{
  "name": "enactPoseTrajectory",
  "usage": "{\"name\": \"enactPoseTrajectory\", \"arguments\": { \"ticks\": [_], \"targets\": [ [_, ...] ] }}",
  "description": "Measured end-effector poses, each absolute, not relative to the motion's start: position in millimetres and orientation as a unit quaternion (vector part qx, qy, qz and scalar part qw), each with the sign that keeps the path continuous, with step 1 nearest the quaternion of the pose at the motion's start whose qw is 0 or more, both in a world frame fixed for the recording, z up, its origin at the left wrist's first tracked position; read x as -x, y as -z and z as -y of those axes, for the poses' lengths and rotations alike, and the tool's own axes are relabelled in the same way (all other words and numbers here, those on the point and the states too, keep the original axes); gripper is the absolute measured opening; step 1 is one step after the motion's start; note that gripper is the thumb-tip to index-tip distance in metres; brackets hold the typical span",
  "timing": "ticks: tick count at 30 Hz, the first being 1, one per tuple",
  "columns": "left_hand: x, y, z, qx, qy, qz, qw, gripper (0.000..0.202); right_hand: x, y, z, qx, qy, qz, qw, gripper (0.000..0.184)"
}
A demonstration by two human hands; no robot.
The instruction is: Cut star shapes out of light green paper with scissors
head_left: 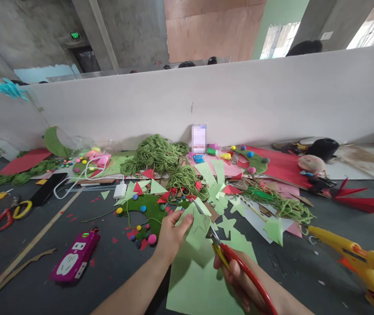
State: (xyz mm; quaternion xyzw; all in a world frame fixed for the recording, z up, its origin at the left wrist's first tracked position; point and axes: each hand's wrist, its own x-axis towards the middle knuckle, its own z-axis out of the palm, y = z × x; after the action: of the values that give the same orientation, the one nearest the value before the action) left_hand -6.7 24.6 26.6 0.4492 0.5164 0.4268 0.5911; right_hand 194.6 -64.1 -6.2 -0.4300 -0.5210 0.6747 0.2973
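My left hand (171,235) pinches a light green paper piece (197,226) with a star outline drawn on it, held up over the floor. My right hand (239,280) grips red and yellow handled scissors (221,249), whose blades reach up into the green paper near its top edge. Under both hands lies a large light green paper sheet (200,284). Just left of my left hand lies a dark green felt wreath (149,212) with coloured pom-poms.
Green yarn piles (160,155) and red and green paper scraps lie toward the white wall (239,100). A yellow glue gun (354,256) lies right. A pink power strip (75,256), a black phone (47,188), a white charger (120,190) and second scissors (9,214) lie left.
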Motion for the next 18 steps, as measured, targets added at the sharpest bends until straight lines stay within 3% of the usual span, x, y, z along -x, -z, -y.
{"name": "enactPoseTrajectory", "arguments": {
  "ticks": [18],
  "targets": [
    [6.1,-28.9,-25.2,-0.415,-0.443,-0.497,0.62,0.049,-192.0,0.9,61.7,0.43,-0.674,0.523,0.295,0.084]
  ]
}}
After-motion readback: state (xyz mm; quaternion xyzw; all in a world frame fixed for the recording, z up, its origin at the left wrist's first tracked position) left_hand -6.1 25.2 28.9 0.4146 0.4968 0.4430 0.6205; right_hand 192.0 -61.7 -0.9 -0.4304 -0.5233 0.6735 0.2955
